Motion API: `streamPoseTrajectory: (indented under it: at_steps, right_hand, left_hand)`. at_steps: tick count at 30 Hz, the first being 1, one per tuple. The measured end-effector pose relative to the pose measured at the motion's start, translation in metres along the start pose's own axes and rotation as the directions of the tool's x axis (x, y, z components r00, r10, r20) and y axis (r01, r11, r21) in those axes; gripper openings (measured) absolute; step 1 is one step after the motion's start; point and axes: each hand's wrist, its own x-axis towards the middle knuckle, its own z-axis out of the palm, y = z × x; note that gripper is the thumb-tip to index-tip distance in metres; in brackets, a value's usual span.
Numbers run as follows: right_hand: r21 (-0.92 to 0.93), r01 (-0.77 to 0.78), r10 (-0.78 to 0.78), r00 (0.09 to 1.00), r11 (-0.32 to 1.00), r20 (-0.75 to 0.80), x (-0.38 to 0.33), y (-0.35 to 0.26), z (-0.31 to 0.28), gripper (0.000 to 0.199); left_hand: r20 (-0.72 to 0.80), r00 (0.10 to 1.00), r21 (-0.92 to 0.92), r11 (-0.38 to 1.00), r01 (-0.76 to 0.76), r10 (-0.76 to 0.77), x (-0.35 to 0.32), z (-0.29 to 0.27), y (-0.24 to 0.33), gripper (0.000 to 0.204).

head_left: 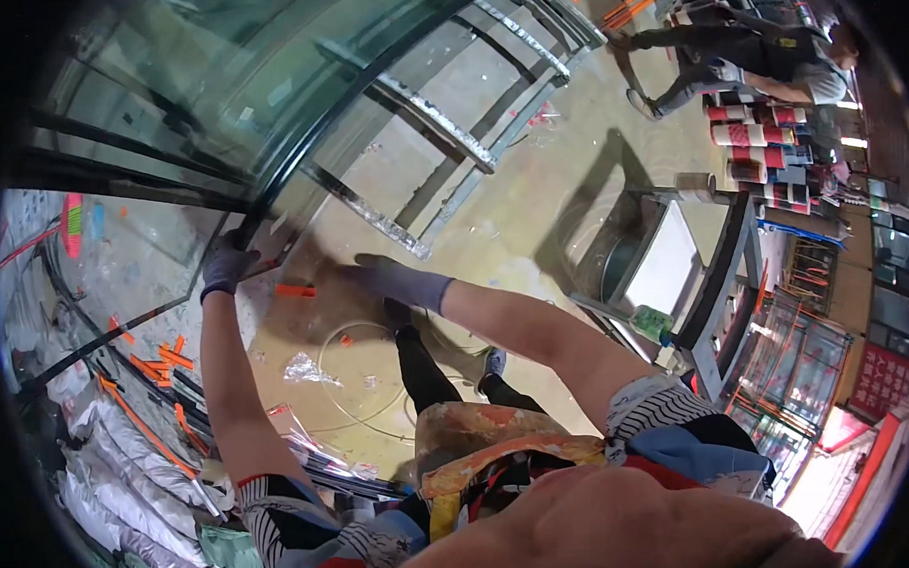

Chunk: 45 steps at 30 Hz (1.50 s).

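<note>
Both hands wear grey gloves and reach forward to a large glass pane (232,66) with a dark edge that stands tilted in front of the person. The left hand (225,264) curls its fingers around the lower corner of the pane's dark edge, closed on it. The right hand (390,279) lies flat with its fingers stretched out toward the pane's lower edge, just beside the same corner; whether it actually touches the glass cannot be told. The pane fills the upper left of the view, and its lower corner sits between the two hands, above the concrete floor (497,215). Behind the pane a metal frame (450,134) with shiny bars leans over the floor. A small orange strip (295,290) lies on the floor just below the hands, and more orange strips (161,362) lie scattered to the left, near long dark rails (92,341). To the right stands a metal desk (720,283) with a white sheet on it and a green bottle (653,322) at its near edge. Far off at the upper right, another person (753,54) bends over a stack of red and white packages (760,134).
</note>
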Motion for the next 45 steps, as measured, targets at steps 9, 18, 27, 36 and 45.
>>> streamPoseTrajectory:
  at_steps: [9, 18, 27, 36, 45]
  right_hand:
    - [0.250, 0.002, -0.030, 0.993, 0.968, 0.110, 0.038, -0.086, 0.009, 0.080]
    - [0.561, -0.007, 0.136, 0.973, 0.828, -0.189, 0.071, -0.076, 0.061, 0.054]
    - [0.781, 0.066, 0.308, 0.896, 0.621, -0.320, 0.047, 0.009, 0.046, 0.020]
    - [0.882, 0.078, 0.216, 0.956, 0.465, -0.198, 0.023, 0.092, 0.027, 0.057]
    - [0.841, 0.190, 0.184, 0.929, 0.507, -0.321, -0.056, 0.107, 0.006, 0.026]
  left_hand:
    - [0.021, 1.000, -0.177, 0.984, 0.010, -0.006, 0.001, 0.008, -0.009, 0.046]
    - [-0.098, 0.993, -0.026, 0.998, -0.065, 0.062, -0.053, 0.024, 0.032, 0.041]
    - [0.284, 0.947, -0.777, 0.614, 0.138, 0.147, -0.074, 0.097, 0.005, 0.058]
    - [0.764, 0.641, -0.645, -0.038, 0.764, -0.076, 0.018, 0.236, -0.068, 0.051]
    - [0.655, 0.755, -0.747, -0.179, 0.640, -0.036, -0.066, 0.265, 0.003, 0.035]
